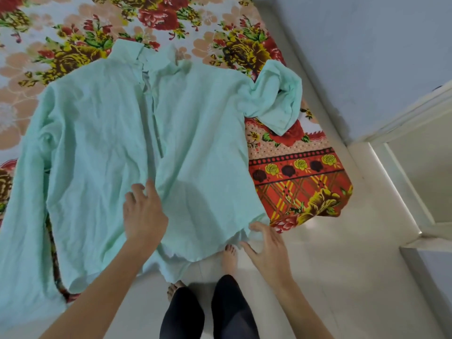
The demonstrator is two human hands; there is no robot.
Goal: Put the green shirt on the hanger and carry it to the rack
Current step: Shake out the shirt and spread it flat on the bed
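The pale green shirt [102,133] lies spread flat on the bed, collar at the far end, front placket up. Its hem hangs over the near edge of the bed, and its right sleeve is crumpled near the bed's right edge. My left hand [144,211] rests flat on the lower front of the shirt, fingers spread. To the right, my right hand [266,250] hovers with fingers apart at the shirt's lower right hem corner, the thumb close to the fabric. A dark curved shape [238,57] that may be the hanger lies on the bed beyond the shirt's right shoulder.
The bed wears a floral sheet [293,172] in red, yellow and peach. A pale tiled floor [342,277] runs along its right side. A light wall and a white door frame [396,133] stand at the right. My feet stand by the bed's edge.
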